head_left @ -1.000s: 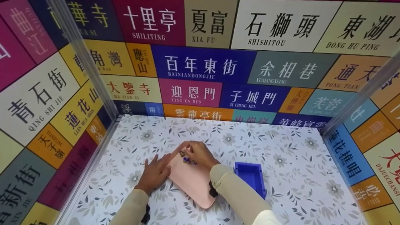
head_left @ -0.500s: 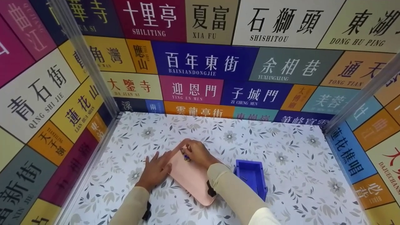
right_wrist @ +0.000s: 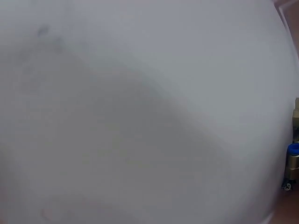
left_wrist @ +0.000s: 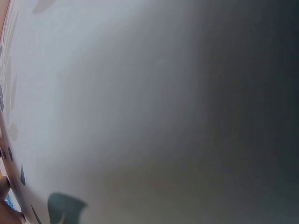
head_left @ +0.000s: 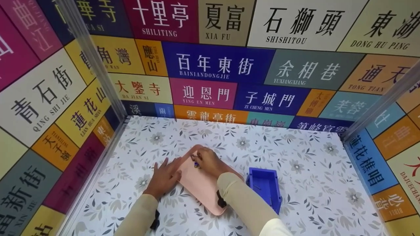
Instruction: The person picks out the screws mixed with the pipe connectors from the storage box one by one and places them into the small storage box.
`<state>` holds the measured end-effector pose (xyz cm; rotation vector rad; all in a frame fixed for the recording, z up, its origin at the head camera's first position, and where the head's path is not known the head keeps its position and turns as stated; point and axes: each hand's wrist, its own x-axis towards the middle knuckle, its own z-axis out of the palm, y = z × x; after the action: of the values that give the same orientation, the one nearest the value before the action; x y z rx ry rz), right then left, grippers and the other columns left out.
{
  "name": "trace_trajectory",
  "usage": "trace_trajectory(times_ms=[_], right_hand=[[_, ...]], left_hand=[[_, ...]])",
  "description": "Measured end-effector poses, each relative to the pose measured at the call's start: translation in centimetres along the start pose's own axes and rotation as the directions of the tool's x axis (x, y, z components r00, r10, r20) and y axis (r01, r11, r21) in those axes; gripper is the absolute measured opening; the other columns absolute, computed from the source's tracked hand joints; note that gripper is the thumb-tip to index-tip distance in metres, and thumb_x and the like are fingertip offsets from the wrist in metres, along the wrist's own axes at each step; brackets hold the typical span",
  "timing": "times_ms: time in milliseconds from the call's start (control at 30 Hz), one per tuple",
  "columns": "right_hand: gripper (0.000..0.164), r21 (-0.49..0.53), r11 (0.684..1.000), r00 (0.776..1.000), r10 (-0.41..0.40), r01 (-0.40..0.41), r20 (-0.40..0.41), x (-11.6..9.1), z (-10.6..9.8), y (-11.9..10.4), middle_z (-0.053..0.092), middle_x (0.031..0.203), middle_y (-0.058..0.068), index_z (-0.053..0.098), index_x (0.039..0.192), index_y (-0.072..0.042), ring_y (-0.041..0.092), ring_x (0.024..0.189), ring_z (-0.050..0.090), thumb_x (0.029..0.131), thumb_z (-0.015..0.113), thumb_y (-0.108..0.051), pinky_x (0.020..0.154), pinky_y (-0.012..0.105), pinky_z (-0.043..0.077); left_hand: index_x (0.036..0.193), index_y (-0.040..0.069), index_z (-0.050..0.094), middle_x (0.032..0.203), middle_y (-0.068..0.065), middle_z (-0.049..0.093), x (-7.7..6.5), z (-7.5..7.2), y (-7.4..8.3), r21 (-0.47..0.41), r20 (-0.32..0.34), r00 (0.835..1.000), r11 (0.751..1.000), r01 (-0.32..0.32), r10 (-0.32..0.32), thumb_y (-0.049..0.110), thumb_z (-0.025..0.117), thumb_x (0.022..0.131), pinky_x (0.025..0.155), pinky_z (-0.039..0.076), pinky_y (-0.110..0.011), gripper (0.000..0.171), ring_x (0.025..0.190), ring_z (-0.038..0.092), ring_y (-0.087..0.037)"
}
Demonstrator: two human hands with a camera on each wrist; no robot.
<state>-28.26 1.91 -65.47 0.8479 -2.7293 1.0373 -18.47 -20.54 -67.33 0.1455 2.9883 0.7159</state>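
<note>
A pink tray (head_left: 200, 193) lies at a slant in the middle of the table in the head view. My left hand (head_left: 164, 178) rests on its left rim with the fingers spread. Inside the tray's far end my right hand (head_left: 209, 163) curls its fingers over small brass fittings with blue collars. Some fittings (head_left: 196, 164) show just beside the fingertips; others may be hidden under the hand. In the right wrist view one brass fitting (right_wrist: 293, 158) appears at the right edge. The left wrist view is mostly a blurred pale surface.
A blue box (head_left: 279, 193) stands right of the tray, partly behind the right sleeve (head_left: 246, 200). Thin metal pieces (head_left: 257, 187) lie in it. Patterned panels (head_left: 216, 62) wall in the flowered tabletop (head_left: 308, 183) at the back and sides.
My right fingers have drawn in over the fittings, and fewer of them show below the hand. The left hand stays on the rim. The head view has shifted slightly.
</note>
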Motion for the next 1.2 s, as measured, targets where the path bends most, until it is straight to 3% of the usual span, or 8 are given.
trace_trajectory(times_ms=[533,867,1200], right_hand=[[0.021,0.007,0.992,0.992,0.126,-0.126,0.032,-0.09,0.69,0.05,0.060,0.070,-0.011,0.067,0.083,-0.016,0.000,0.057,0.058,0.099,0.068,-0.029,0.051,0.020,0.048],[0.018,-0.040,0.984,0.983,0.174,-0.173,0.051,0.15,0.69,-0.51,0.062,0.066,-0.011,0.069,0.079,-0.015,0.000,0.053,0.056,0.097,0.069,-0.017,0.048,0.019,0.045],[0.020,-0.118,0.982,0.988,0.152,-0.150,0.013,0.39,0.71,-0.76,0.063,0.068,-0.008,0.069,0.072,-0.015,0.005,0.058,0.056,0.090,0.070,-0.007,0.052,0.022,0.044]], left_hand=[[0.161,0.046,0.023,0.165,0.016,0.035,-0.10,0.41,0.24,0.009,-0.035,0.999,1.000,0.026,-0.026,0.061,0.039,0.103,0.124,0.001,-0.069,0.062,0.159,0.019,-0.029],[0.161,0.042,0.025,0.163,0.016,0.037,-0.35,0.27,0.05,0.009,-0.054,0.999,1.000,-0.007,0.008,0.056,0.038,0.105,0.124,0.005,-0.069,0.059,0.158,0.024,-0.030],[0.161,0.045,0.022,0.165,0.018,0.033,-0.33,-0.04,0.26,0.009,-0.023,0.999,1.000,0.027,-0.027,0.059,0.037,0.105,0.125,0.001,-0.066,0.060,0.159,0.019,-0.027]])
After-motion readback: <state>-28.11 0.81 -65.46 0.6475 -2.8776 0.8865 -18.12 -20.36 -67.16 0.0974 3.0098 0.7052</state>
